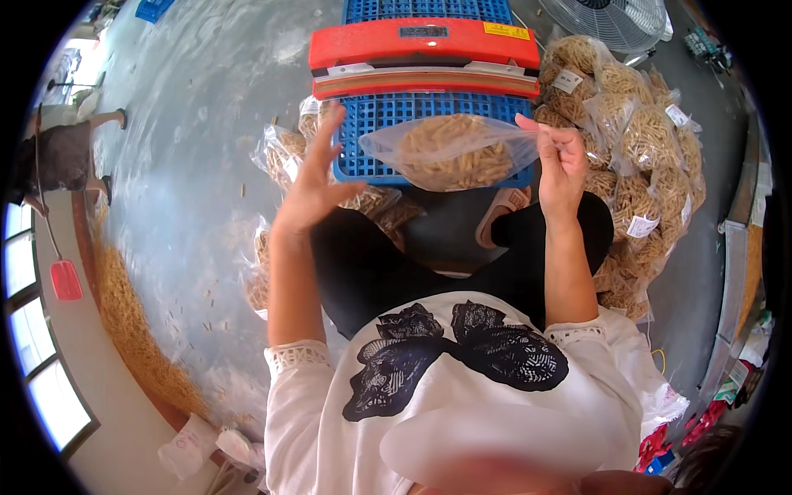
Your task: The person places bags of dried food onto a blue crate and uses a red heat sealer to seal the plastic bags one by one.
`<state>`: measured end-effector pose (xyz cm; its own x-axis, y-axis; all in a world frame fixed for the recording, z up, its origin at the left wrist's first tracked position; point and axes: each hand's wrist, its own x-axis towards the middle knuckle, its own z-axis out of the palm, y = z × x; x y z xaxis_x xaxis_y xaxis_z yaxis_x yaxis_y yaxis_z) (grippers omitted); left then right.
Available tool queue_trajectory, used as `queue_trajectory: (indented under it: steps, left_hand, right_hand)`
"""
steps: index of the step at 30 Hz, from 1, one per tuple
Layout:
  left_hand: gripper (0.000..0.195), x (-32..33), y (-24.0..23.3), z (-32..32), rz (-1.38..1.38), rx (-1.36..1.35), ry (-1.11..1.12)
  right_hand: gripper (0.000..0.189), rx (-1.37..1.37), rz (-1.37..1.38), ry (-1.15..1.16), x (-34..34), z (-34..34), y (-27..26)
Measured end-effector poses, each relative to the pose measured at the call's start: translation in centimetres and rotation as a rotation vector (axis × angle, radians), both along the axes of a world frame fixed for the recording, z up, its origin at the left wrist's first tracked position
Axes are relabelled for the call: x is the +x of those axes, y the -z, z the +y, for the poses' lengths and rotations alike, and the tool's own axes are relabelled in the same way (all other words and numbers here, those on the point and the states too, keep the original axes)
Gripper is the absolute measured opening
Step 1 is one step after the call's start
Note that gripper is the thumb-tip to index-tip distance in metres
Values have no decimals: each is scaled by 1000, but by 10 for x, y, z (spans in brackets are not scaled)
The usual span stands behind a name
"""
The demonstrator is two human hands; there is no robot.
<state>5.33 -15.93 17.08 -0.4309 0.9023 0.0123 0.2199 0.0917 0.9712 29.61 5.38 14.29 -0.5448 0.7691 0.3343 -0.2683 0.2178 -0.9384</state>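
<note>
A clear plastic bag (455,154) of short tan sticks lies over the front of a blue perforated plastic crate (371,170). My right hand (562,162) pinches the gathered right end of this bag between thumb and fingers. To the left of the bag, my left hand (317,176) is raised with its fingers spread, holding nothing. Beyond the bag, a red impulse heat sealer (424,46) rests across the crate, its long sealing jaw facing me.
Filled, labelled bags (646,136) are heaped at the right; more bags (284,148) lie on the left floor. A floor fan (609,18) stands at top right. At far left, a person (59,154) holds a red shovel (66,279) near a long tan pile (133,322).
</note>
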Motion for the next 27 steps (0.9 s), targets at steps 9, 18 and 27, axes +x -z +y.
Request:
queue_trajectory:
  steps: [9, 18, 27]
  left_hand:
    - [31, 38, 80, 59, -301, 317, -112]
    - [20, 83, 39, 72, 244, 594, -1039]
    - [37, -23, 140, 112, 223, 70, -926]
  right_hand:
    - [22, -59, 51, 30, -16, 2, 23]
    - [15, 625, -15, 458, -15, -22, -4]
    - [37, -301, -378, 516, -103, 26, 68]
